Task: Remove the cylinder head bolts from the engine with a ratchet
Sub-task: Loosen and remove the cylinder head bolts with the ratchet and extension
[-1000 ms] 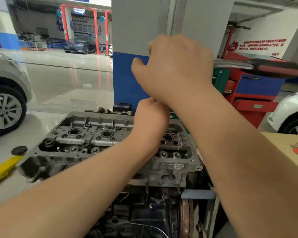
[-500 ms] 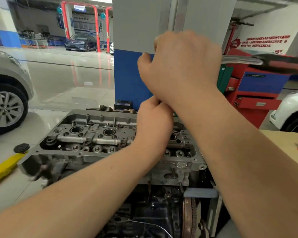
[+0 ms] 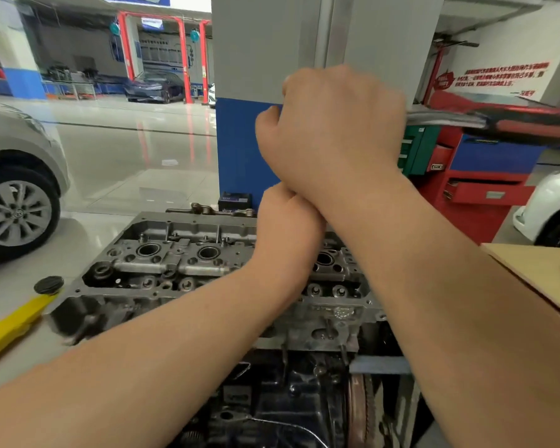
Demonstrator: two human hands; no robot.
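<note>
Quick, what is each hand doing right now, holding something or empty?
Left hand: fingers curled, but what it grips is hidden; cannot tell.
Right hand: grips the head end of the ratchet.

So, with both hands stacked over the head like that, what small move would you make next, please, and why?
Probably swing the ratchet handle round another stroke: the right hand covers its head end, the left hand sits just below, over the cylinder head. The bolt itself is hidden.
</note>
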